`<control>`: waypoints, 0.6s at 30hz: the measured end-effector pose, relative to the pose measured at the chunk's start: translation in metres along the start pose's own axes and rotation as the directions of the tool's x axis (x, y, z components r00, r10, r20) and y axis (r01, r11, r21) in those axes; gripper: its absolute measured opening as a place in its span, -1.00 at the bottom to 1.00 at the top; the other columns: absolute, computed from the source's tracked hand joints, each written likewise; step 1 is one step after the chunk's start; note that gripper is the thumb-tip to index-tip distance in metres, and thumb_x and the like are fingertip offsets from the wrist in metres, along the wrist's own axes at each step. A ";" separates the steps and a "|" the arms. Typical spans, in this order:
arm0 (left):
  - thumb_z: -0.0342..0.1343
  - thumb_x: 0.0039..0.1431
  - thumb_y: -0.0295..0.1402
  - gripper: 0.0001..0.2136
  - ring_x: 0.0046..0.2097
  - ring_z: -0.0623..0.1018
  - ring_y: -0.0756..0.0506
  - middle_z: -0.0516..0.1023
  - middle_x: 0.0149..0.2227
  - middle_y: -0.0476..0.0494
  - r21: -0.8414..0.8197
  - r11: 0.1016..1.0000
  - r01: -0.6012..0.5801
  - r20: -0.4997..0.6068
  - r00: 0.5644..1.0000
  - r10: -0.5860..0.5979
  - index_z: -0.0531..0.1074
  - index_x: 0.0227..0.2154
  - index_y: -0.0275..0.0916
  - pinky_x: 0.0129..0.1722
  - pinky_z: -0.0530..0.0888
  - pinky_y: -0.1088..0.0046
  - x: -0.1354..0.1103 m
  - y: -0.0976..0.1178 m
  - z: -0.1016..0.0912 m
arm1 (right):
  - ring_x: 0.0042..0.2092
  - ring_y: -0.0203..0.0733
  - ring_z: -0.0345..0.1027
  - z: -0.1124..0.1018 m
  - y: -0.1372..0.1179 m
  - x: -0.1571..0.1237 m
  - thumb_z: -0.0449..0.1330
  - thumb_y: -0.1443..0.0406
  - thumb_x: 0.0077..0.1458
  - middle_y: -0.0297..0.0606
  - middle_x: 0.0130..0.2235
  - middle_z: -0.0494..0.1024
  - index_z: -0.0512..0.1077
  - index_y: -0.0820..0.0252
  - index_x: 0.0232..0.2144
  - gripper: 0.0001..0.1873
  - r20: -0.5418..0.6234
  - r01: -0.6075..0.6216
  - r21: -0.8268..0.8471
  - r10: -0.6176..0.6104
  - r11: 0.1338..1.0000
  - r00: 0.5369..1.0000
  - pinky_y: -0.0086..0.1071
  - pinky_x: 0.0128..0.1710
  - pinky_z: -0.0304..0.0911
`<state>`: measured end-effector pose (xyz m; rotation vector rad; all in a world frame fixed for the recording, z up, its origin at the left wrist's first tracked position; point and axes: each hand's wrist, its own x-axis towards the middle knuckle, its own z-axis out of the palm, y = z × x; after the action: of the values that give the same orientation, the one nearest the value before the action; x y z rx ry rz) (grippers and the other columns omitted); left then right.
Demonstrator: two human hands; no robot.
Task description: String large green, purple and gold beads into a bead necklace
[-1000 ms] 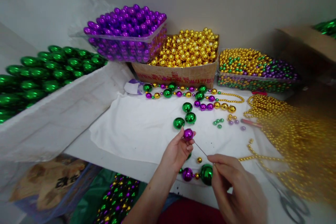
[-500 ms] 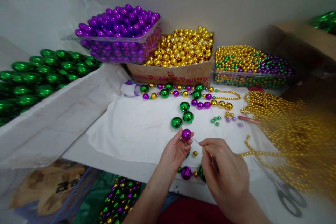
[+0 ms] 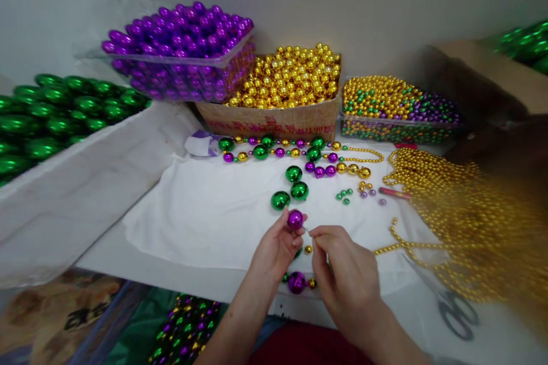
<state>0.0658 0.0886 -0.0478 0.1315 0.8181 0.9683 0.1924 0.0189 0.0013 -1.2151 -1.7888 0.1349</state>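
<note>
Between the fingers of my left hand (image 3: 276, 245) is a shiny purple bead (image 3: 295, 219). My right hand (image 3: 346, 268) is closed in a pinch on a thin needle (image 3: 307, 232), whose visible part runs toward the purple bead; whether its tip is inside the bead I cannot tell. Under my hands lies a strand of beads, with a large purple bead (image 3: 297, 282) showing and part of it hidden by my right hand. A small gold bead (image 3: 308, 249) rests between my wrists. Just beyond my left fingers sit large green beads (image 3: 280, 200) on a white cloth (image 3: 205, 205).
Along the back stand a clear tub of purple beads (image 3: 171, 77), a cardboard box of gold beads (image 3: 269, 120) and a tub of small mixed beads (image 3: 398, 125). A white box of green beads (image 3: 98, 174) borders the left. Gold bead chains (image 3: 462, 205) and scissors (image 3: 458, 313) lie right.
My right hand has come closer to the left, and less of the needle shows between them. The whole scene has shifted slightly left as the camera turned.
</note>
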 end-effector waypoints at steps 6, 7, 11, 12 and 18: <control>0.21 0.10 -0.31 -0.81 -0.36 0.47 0.04 0.54 -0.24 -0.11 0.242 0.942 -0.233 0.033 0.972 0.232 0.49 -0.22 -0.24 -0.50 0.35 0.62 -0.017 -0.010 0.011 | -0.28 -0.24 0.40 0.013 0.033 -0.020 0.03 0.37 0.20 -0.22 -0.33 0.49 0.41 0.21 -0.35 -0.84 -0.001 -0.377 0.242 0.389 0.894 0.921 -0.41 -0.34 0.33; 0.20 0.11 -0.30 -0.82 -0.33 0.47 0.03 0.55 -0.23 -0.12 0.347 0.891 -0.292 0.048 0.955 0.294 0.51 -0.23 -0.24 -0.45 0.36 0.61 -0.020 -0.014 0.013 | -0.33 -0.25 0.38 0.013 0.040 -0.026 0.07 0.33 0.19 -0.25 -0.37 0.46 0.42 0.21 -0.39 -0.84 0.019 -0.463 0.291 0.479 0.837 0.878 -0.43 -0.41 0.30; 0.10 0.18 -0.28 -0.80 -0.21 0.50 -0.09 0.57 -0.17 -0.21 0.617 0.654 -0.438 0.204 0.891 0.405 0.58 -0.28 -0.25 -0.26 0.39 0.51 -0.022 -0.025 0.019 | -0.55 -0.34 0.23 0.008 0.061 -0.041 0.16 0.16 0.12 -0.35 -0.46 0.37 0.45 0.22 -0.46 -0.75 0.204 -0.643 0.425 0.625 0.637 0.754 -0.48 -0.62 0.15; 0.09 0.19 -0.29 -0.79 -0.14 0.50 -0.12 0.56 -0.14 -0.22 0.630 0.612 -0.478 0.256 0.872 0.418 0.59 -0.30 -0.24 -0.18 0.38 0.48 -0.021 -0.025 0.021 | -0.56 -0.35 0.21 0.007 0.064 -0.042 0.17 0.14 0.10 -0.35 -0.46 0.37 0.46 0.22 -0.45 -0.74 0.245 -0.661 0.443 0.628 0.606 0.739 -0.48 -0.63 0.14; 0.05 0.21 -0.30 -0.77 -0.23 0.50 -0.11 0.57 -0.26 -0.21 0.669 0.523 -0.527 0.317 0.840 0.441 0.59 -0.31 -0.24 -0.25 0.39 0.47 -0.019 -0.014 0.024 | -0.51 -0.31 0.28 0.006 0.069 -0.041 0.17 0.11 0.11 -0.34 -0.44 0.42 0.42 0.20 -0.14 -0.66 0.372 -0.726 0.524 0.648 0.445 0.665 -0.48 -0.57 0.20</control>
<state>0.0854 0.0717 -0.0264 1.1886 1.0653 1.0813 0.2372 0.0238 -0.0654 -1.3419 -1.0319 1.2362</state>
